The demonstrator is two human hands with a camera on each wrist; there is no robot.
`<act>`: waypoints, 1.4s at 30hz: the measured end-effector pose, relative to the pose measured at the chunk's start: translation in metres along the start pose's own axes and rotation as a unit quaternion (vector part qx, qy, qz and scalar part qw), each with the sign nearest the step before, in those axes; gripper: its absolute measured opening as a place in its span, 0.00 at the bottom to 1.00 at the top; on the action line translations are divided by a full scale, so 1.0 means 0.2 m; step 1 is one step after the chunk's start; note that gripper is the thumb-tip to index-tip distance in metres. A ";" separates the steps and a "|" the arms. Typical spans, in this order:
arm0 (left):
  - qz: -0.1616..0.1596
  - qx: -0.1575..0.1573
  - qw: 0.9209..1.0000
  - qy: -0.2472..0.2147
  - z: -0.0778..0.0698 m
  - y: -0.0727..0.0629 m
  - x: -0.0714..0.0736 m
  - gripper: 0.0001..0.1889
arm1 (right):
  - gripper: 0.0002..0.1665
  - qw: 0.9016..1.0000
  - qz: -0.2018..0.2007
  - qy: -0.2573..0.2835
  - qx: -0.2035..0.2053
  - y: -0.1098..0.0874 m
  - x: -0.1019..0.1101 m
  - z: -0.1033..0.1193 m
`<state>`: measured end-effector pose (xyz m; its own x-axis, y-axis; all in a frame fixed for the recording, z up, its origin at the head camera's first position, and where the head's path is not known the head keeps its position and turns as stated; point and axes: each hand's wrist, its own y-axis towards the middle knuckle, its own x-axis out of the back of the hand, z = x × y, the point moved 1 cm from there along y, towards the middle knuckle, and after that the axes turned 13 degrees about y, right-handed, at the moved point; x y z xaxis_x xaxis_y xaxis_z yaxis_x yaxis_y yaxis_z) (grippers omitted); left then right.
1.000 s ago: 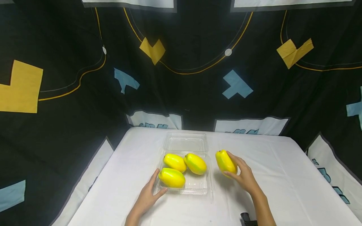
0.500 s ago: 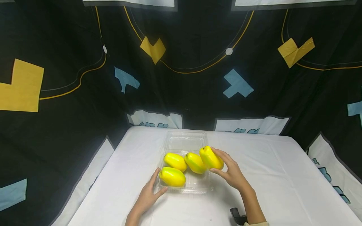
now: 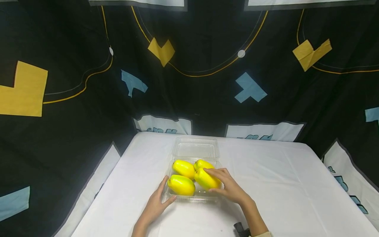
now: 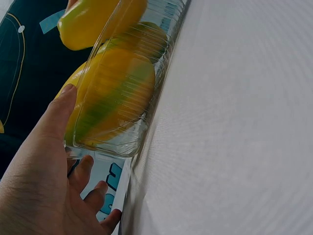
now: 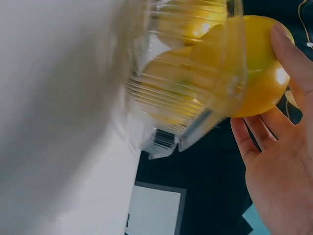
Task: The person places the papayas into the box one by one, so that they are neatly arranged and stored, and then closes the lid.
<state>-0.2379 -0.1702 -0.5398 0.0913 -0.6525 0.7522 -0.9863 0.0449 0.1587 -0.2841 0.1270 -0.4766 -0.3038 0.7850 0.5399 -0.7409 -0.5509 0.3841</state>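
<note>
My right hand [image 3: 231, 189] grips a yellow mango [image 3: 205, 179] between thumb and fingers, low over the right side of a clear plastic clamshell container [image 3: 204, 198]. In the right wrist view this mango [image 5: 261, 54] overlaps the container's rim, partly inside it. Two yellow mangoes lie in the left half: a rear mango [image 3: 183, 169] and a front mango [image 3: 181, 185]. Another mango [image 3: 202, 163] lies at the back right, partly covered by the held one. My left hand [image 3: 155, 204] spans the container's front left corner; its thumb touches the rim in the left wrist view.
The container's lid [image 3: 195, 148] lies folded back behind it. A white cloth [image 3: 281, 184] covers the table. Dark curtains [image 3: 195, 98] with yellow and blue patches hang behind. A black wrist device [image 3: 242, 230] sits at my right forearm.
My right hand has carried the mango leftward from beside the container and lowered it at the container's right side. My left hand has stayed at the front left corner.
</note>
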 end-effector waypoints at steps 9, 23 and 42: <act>0.000 0.001 1.000 0.003 0.00 0.00 0.00 0.47 | 0.40 0.999 0.034 0.005 -0.020 -0.01 -0.04 -0.03; 0.003 0.001 1.000 0.000 0.00 0.00 0.00 0.47 | 0.38 0.999 0.047 -0.005 -0.026 0.00 -0.05 -0.03; 0.009 -0.003 1.000 -0.001 0.00 0.00 0.01 0.47 | 0.39 0.998 0.039 0.009 -0.057 0.00 -0.07 -0.07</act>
<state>-0.2377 -0.1706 -0.5384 0.0734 -0.6530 0.7538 -0.9870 0.0607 0.1486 -0.2888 0.1206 -0.4946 -0.3733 0.7468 0.5504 -0.7776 -0.5754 0.2534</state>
